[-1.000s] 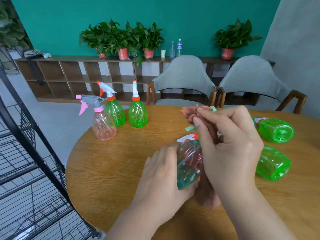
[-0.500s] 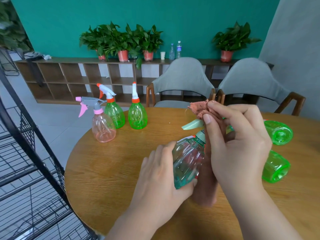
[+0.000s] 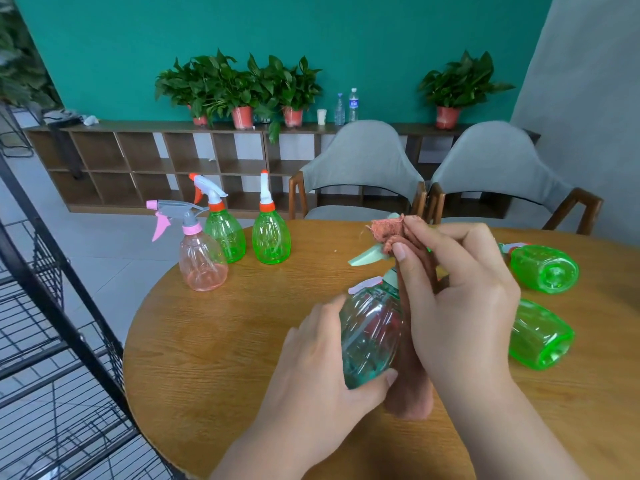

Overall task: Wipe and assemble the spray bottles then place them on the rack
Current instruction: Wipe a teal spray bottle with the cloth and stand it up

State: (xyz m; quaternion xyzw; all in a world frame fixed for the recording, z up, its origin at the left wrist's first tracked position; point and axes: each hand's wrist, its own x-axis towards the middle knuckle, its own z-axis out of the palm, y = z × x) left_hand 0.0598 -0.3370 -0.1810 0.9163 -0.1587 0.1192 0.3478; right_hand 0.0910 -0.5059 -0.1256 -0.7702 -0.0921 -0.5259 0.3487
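Observation:
My left hand [image 3: 322, 368] grips the body of a teal spray bottle [image 3: 372, 334], held tilted above the round wooden table [image 3: 214, 358]. My right hand [image 3: 460, 306] pinches a reddish-brown cloth [image 3: 389, 230] around the bottle's pale green spray head [image 3: 367, 256]; the cloth hangs down behind the bottle. Three assembled bottles stand at the table's far left: a pink one [image 3: 201, 261] and two green ones [image 3: 225, 233] [image 3: 271, 237]. Two green bottles [image 3: 543, 268] [image 3: 538, 336] lie on their sides at the right.
A black wire rack [image 3: 52, 306] stands left of the table. Two grey chairs [image 3: 360, 171] [image 3: 498, 174] sit behind the table. A low wooden shelf [image 3: 156, 157] with potted plants lines the teal wall.
My right hand has slid the cloth up from the bottle's neck onto the spray head. The bottle has tilted more upright in my left hand.

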